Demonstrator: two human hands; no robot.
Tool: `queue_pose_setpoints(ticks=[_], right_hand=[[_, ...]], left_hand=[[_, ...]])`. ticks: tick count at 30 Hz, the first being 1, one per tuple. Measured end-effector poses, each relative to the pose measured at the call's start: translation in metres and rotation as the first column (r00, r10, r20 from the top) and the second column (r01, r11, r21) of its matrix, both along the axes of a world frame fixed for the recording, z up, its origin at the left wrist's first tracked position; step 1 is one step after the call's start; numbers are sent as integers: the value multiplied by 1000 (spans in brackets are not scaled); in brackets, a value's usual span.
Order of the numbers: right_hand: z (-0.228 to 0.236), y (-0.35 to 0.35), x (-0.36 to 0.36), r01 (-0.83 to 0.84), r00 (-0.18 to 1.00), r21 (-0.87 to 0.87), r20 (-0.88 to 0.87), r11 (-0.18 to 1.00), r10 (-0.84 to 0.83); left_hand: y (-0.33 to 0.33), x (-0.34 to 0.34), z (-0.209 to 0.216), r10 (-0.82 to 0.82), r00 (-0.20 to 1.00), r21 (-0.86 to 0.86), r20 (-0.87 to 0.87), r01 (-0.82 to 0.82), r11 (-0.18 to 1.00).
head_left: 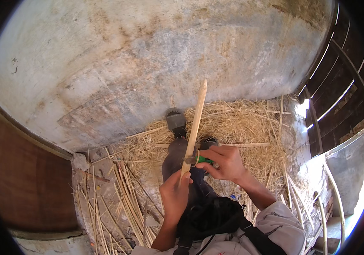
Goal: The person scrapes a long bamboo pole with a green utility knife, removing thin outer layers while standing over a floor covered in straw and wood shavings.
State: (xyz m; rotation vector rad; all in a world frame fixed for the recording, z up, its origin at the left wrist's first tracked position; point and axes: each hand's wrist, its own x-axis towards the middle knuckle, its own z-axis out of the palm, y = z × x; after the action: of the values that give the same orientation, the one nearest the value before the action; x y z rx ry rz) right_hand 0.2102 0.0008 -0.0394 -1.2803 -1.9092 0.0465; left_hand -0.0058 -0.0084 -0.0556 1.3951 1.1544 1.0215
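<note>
A pale bamboo strip stands slantwise in front of me, its upper end cut to a point near the wall. My left hand is closed round its lower end. In my right hand is a small knife with a green handle, gripped between the fingers. Its short dark blade lies across the strip just above my left hand and touches it. Part of the handle is hidden by my right fingers. My legs in dark trousers and dark footwear show behind the strip.
Fine straw-like shavings cover the floor below the stained wall. Long thin strips lie in a heap at the left, and more poles lean at the right. A brown panel is far left; dark slatted boards are far right.
</note>
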Motion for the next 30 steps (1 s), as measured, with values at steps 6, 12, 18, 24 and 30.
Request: queue_pose_setpoints(ticks=[6,12,18,24,30], right_hand=[[-8,-3,-7,2,1000,29,22,1000,-3],[-9,-5,-7,34,999,45,41,998,-35],[-10,-6,-11,93,993,100,69,991,-100],[-9,-5,-13,136,984,131,95,982,-149],[-6,-2,-10,136,982,176,105,975,-156]], left_hand=[[5,5,4,32,995,206,-92,-12,979],[3,6,13,65,980,283,-189,-9,959],[1,7,12,77,982,284,-175,-25,959],[1,6,16,94,971,302,-219,-24,953],[-2,6,18,107,969,312,-224,-33,949]])
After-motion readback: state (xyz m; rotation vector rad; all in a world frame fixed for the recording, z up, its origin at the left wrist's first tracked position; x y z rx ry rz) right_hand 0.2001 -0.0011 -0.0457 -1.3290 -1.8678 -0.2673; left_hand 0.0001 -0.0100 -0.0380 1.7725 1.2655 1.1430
